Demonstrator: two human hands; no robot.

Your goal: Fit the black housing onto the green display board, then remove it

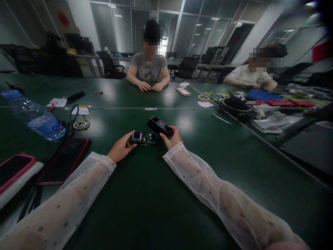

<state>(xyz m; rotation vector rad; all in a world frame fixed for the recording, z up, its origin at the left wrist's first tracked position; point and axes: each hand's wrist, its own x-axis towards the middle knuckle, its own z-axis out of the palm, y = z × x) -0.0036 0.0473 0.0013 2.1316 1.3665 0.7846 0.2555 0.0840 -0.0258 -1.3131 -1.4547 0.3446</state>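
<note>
Between the thumb and fingers of my left hand (121,147) is a small green circuit board (145,139) with a little square screen at its left end. My right hand (171,137) grips the right end of a black plastic casing (159,125), which is tilted, with small openings in its upper face. Casing and board are close together over the green table (145,194), the casing behind and to the right of the board. Both forearms are covered by sheer white sleeves with star spots.
A water bottle (39,116), a red-edged phone (65,160) and a pink-cased phone (15,170) lie at left. A wrench (221,118) lies to the right, near piled cables (236,104). Two people sit across the table, hands on it.
</note>
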